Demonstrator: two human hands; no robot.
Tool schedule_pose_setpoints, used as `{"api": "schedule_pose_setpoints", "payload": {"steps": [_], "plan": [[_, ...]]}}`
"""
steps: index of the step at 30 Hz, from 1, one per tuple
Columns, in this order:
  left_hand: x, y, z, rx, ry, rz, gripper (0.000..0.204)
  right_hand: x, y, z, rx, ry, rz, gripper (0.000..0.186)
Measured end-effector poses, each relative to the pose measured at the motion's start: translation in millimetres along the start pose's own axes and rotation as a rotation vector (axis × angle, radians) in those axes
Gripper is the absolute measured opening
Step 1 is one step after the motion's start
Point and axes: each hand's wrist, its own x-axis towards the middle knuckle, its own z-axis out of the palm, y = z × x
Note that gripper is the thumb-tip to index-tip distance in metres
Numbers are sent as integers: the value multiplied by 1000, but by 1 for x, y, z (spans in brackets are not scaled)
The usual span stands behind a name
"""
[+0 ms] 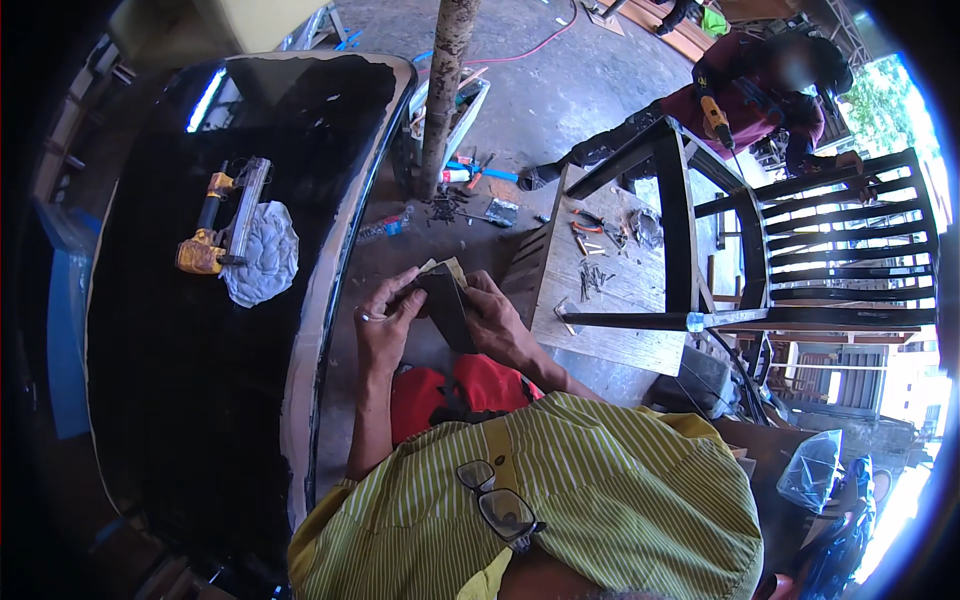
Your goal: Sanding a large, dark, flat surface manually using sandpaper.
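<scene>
Close in front of my body, both hands hold a dark grey sheet with tan edges, which looks like folded sandpaper (447, 312). My left hand (383, 322) pinches its upper left side between thumb and fingers, and a ring shows on one finger. On the opposite side my right hand (497, 322) grips the sheet, its fingers partly hidden behind it. To my left lies a large glossy black panel (200, 400) with a tan border. On that panel a yellow and black nail gun (207, 245) rests against a crumpled white cloth (268, 262).
At right, a dark slatted chair (845, 268) lies tipped on a low wooden table (612, 338) with pliers (588, 220) and loose fasteners. Beyond it a co-worker (745, 95) holds a yellow drill (716, 122) to the chair. A post (444, 95) stands ahead.
</scene>
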Motion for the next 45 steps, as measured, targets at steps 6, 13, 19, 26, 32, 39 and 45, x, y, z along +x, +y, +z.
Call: {"api": "schedule_pose_setpoints", "payload": {"steps": [6,13,19,26,32,39,45], "plan": [[6,0,-4,8,-5,-5,24,10,2,-4,-76,-76,-174,15],[7,0,-7,39,24,34,19,19,-8,-18,-140,-175,-267,18],[8,6,-11,52,148,119,16,21,-18,-25,409,-104,174,58],[2,18,-17,285,122,271,16,23,-28,21,-10,64,75,26],[-15,18,-40,10,97,18,19,21,-46,46,-21,136,-26,16],[-33,20,-66,-2,95,30,19,20,-67,85,59,146,-104,12],[-31,15,-91,218,227,19,18,44,-77,105,225,-9,111,15]]}}
